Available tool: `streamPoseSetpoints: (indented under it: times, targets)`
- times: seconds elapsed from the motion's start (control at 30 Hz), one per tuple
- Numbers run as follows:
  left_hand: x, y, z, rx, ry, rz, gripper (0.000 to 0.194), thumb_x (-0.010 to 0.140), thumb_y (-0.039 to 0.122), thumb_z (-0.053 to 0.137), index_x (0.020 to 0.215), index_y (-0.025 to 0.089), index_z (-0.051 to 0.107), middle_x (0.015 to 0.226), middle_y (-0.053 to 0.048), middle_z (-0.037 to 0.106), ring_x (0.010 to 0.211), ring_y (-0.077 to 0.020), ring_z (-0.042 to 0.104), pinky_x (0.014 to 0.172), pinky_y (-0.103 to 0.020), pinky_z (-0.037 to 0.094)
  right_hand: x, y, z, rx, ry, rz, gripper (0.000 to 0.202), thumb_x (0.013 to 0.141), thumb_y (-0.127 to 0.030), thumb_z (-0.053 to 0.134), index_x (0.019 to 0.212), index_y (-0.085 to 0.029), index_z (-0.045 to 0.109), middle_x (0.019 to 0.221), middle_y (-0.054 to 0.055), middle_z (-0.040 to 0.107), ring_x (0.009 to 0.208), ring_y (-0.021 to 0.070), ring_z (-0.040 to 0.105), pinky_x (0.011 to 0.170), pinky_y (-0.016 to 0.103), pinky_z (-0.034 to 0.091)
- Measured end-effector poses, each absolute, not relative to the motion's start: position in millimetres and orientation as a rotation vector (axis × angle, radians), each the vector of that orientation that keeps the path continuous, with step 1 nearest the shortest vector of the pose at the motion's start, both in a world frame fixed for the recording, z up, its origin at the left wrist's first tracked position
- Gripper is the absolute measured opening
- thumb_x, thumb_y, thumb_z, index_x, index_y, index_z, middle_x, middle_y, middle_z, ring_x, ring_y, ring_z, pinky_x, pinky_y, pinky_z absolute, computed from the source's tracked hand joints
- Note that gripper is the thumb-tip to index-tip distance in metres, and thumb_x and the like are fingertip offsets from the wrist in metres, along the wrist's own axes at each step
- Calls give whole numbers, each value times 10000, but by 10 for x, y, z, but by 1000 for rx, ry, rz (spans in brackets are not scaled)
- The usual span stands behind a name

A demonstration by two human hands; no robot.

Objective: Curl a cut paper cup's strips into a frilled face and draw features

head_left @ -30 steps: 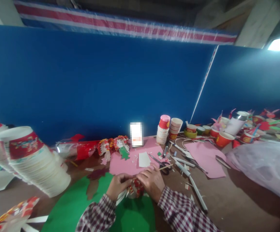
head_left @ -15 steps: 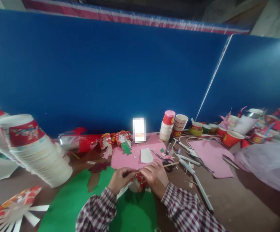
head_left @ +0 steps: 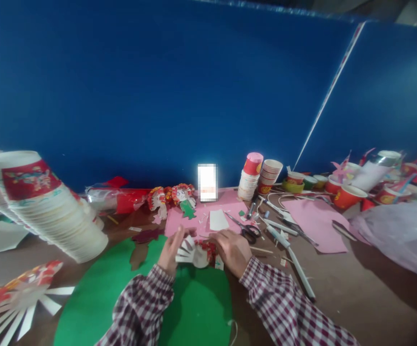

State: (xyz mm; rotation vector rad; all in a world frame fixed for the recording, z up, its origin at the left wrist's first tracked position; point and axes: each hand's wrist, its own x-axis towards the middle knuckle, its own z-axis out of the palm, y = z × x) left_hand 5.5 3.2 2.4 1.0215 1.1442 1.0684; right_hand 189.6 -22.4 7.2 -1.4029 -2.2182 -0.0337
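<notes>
Brown surface: lay before a blue panel.
Red-and-white, strip-cut paper cup: sat between the hands.
Left hand: was by the strips.
Right hand: was apart, at the red edge; grips unclear.
Strips: seemed mid-adjustment; next move called for light fingers.

So, layout check: we've got the wall running behind the table. The big sheet lies right before us, with the cut cup between our left hand and right hand. Past those, the middle sheet has a small sheet on it, scissors to the right and paper figures at the back left. Tall cup stack's off left, splayed cup nearer us. Over right we've got the glue gun, then the right-hand sheet, then the plastic bag, with loose cups behind.
</notes>
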Motion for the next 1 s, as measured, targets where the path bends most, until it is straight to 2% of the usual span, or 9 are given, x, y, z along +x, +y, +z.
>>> streamPoseSetpoints:
  times: [0.07,0.17,0.27,0.4,0.57,0.73,1.0]
  targets:
    - [62,21,63,916,1041,1137,721,697,675,323,1017,80,577,897,-128,633,600,-147,546,512,-247,421,1893,-229,75,-1440,-2199,-46,223,892,-266,367,960,-226,576,853,35,611,805,140,535,688,221,370]
    - [70,14,104,843,896,1260,753,695,703,247,1053,112,544,952,-110,605,725,-153,539,580,-237,422,1893,-236,98,-1465,-2185,-57,234,895,-284,356,952,-225,576,814,34,609,792,134,541,679,213,368]
    - [83,7,112,805,855,1267,722,700,693,267,1072,129,523,970,-101,588,802,-163,530,643,-247,420,1894,-251,127,-1476,-2131,-35,251,898,-302,339,985,-230,564,832,35,612,790,137,545,676,216,368]
    - [98,-9,93,790,865,1248,685,718,670,279,1040,121,533,941,-98,588,791,-162,529,629,-247,415,1872,-285,148,-1401,-2152,-15,299,855,-400,403,1046,-213,537,894,46,616,815,150,548,694,228,379]
    - [107,-10,73,798,891,1226,659,717,662,299,1018,131,547,908,-88,596,733,-159,544,579,-247,417,1812,-314,143,-1278,-2278,-9,278,825,-338,456,1072,-228,520,1015,36,596,896,155,526,748,244,385]
    - [119,-3,48,818,910,1175,671,687,671,357,1018,121,553,911,-95,600,736,-170,553,570,-255,432,1807,-294,99,-1340,-2308,0,280,799,-278,486,1078,-261,509,958,10,592,851,149,526,707,227,392]
    - [98,-27,-24,976,951,1284,636,704,632,396,1031,116,574,963,-114,611,874,-220,560,728,-307,453,1848,-282,121,-1423,-2165,-31,249,824,-386,447,995,-239,552,886,26,561,757,128,537,642,203,365]
